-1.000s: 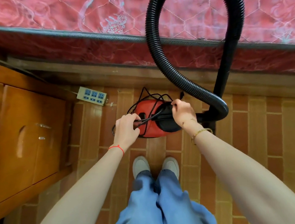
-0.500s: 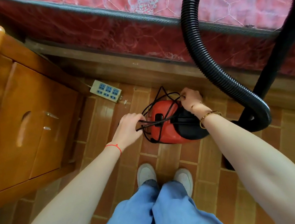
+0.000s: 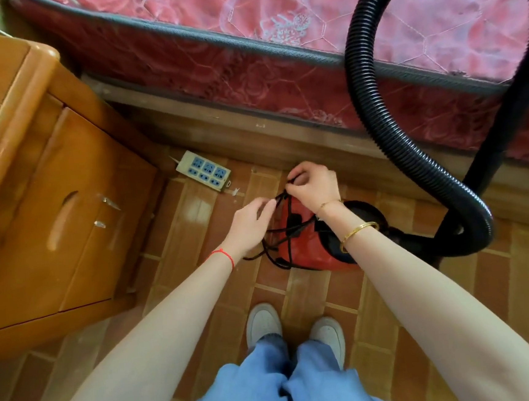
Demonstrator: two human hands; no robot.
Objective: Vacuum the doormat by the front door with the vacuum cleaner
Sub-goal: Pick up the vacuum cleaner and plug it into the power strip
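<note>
My shoes (image 3: 295,325) stand on the tile floor (image 3: 504,291), toes just short of the vacuum (image 3: 302,245), which sits on the floor in front of me with its black cord (image 3: 283,230) wound over the red body. The doormat is not in view; I judge I'm only unwinding the cord so far.

My left hand (image 3: 249,225) reaches to the near end of the vacuum, fingers loosely curved and touching the cord strands; whether it truly pinches one I cannot tell. My right hand (image 3: 314,184) is lifted above the vacuum's far end, fingers curled tight around a bunch of cord.

The loops cross each other over the body. If I pull the bunch up hard, I think they could cinch into a knot, or drag the light vacuum along the tile toward my feet. A loose strand hangs off the near left side, and I could step on it.

The hose (image 3: 377,120) arches high on my right and curls back down beside the vacuum; a tug could swing it against my arm or tip the vacuum.

Further off, the power strip (image 3: 204,171) lies by the cabinet (image 3: 63,186), close under the bed (image 3: 274,39). A whipping plug could strike it.
</note>
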